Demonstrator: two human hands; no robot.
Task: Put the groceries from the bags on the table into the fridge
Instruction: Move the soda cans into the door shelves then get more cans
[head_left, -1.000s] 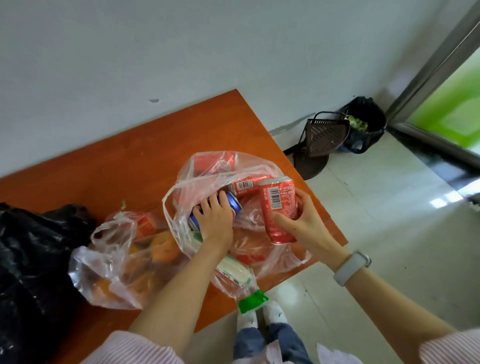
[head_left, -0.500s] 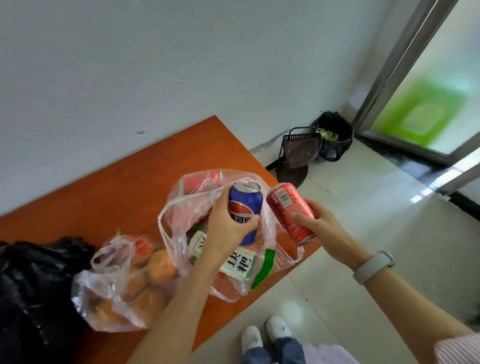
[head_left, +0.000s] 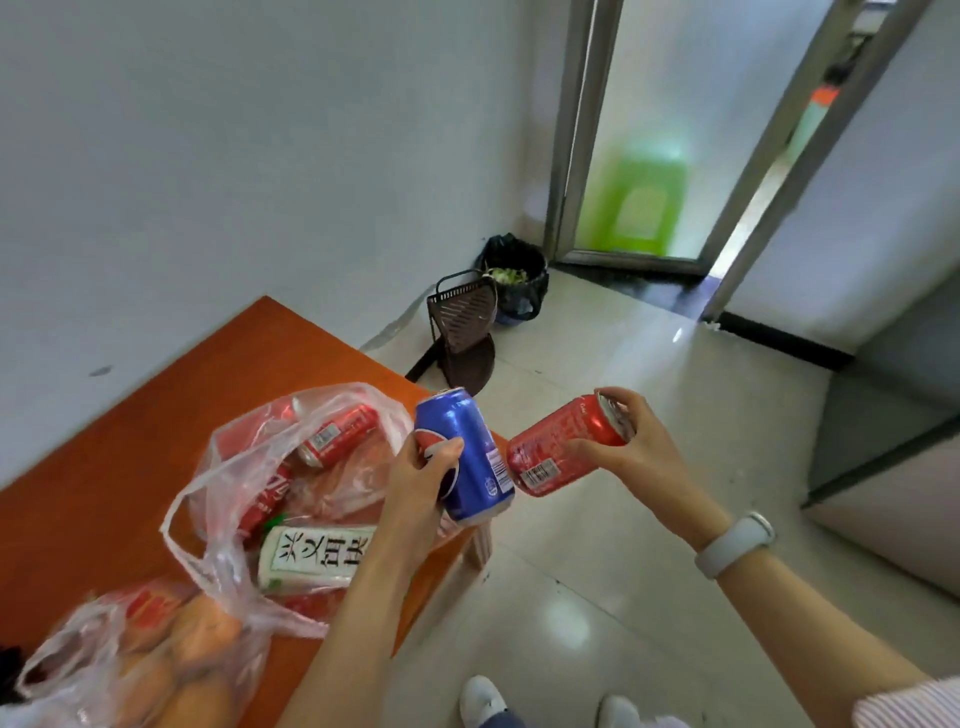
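Orange table (head_left: 156, 431) edge: blue can (head_left: 470, 457) gripped by left hand (head_left: 421, 483), red can (head_left: 563, 447) by right hand (head_left: 639, 452), both clear of bag (head_left: 249, 488). Unloading step judged underway; carrying to fridge required next.

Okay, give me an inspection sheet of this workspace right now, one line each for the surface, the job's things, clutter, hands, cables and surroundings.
Surface: orange wooden table against a white wall.
Job's things: blue can and red can held off the table's edge; clear bag holds more red cans and a white-labelled package; second clear bag holds orange produce.
Clutter: nothing seen.
Hands: left hand grips the blue can; right hand grips the red can.
Cables: nothing seen.
Surroundings: dustpan and lined bin on the tiled floor by a doorway.
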